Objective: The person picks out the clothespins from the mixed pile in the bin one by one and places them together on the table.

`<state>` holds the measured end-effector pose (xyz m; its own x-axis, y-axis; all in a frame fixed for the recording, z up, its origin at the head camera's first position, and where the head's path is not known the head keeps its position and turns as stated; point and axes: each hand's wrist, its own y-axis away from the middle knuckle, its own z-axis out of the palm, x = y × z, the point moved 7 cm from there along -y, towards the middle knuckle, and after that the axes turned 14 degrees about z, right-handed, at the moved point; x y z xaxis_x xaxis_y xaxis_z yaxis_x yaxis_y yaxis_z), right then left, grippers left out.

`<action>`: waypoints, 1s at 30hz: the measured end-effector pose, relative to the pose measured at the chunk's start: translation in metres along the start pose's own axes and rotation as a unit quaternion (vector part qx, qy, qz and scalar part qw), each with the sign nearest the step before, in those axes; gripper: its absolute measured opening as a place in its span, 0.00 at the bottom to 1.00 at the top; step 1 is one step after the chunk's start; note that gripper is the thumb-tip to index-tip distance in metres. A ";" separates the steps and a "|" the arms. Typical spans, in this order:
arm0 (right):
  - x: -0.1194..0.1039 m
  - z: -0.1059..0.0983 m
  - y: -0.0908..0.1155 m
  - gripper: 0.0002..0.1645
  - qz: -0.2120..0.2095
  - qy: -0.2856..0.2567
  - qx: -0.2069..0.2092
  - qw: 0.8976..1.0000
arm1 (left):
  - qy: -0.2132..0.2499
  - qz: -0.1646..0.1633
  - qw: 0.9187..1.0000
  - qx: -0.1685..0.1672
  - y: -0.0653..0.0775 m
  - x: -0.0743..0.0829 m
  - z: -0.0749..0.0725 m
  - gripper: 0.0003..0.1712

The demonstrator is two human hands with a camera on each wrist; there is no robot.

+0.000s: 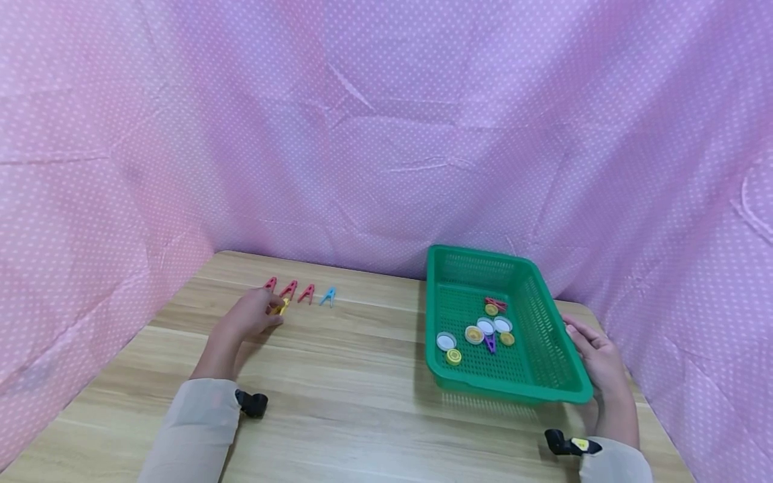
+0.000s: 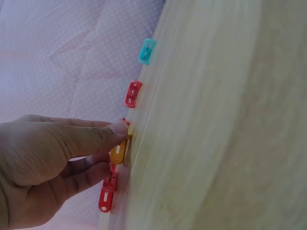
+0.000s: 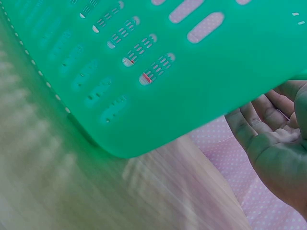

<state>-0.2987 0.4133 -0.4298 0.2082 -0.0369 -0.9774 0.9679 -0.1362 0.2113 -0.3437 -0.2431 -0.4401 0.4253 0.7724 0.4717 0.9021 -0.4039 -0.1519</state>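
Observation:
My left hand [image 1: 253, 312] is at the left of the table, pinching a yellow clothespin [image 2: 119, 149] between thumb and fingers. Behind it, red clothespins [image 1: 306, 293] and one blue clothespin [image 1: 328, 296] form a row. In the left wrist view, the hand partly covers some of the red ones. On the right, my right hand [image 1: 598, 355] grips the right rim of a green basket [image 1: 513, 391]; its fingers are partly hidden by the rim in the right wrist view. Inside the basket lie a purple clothespin [image 1: 490, 343], red clothespins [image 1: 496, 304] and several round white and yellow caps [image 1: 446, 341].
A wooden table [image 1: 350, 396] spans the front, with bare wood between the two hands. Pink dotted cloth [image 1: 386, 134] hangs close behind the table and along both sides. The basket stands near the back cloth.

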 end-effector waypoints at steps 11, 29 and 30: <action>0.001 0.000 -0.003 0.16 0.005 0.001 -0.003 1.000 | -0.004 0.003 1.000 0.007 0.000 -0.001 0.001 0.17; 0.000 -0.001 -0.001 0.16 -0.010 -0.004 0.000 1.000 | 0.008 -0.007 1.000 0.005 0.002 0.001 -0.005 0.19; 0.000 -0.001 -0.001 0.16 -0.010 -0.005 0.000 1.000 | 0.010 -0.006 1.000 0.006 0.002 0.002 -0.006 0.19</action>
<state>-0.2992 0.4141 -0.4303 0.1866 -0.0433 -0.9815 0.9721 -0.1363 0.1909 -0.3413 -0.2454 -0.4343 0.4129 0.7671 0.4909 0.9080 -0.3887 -0.1564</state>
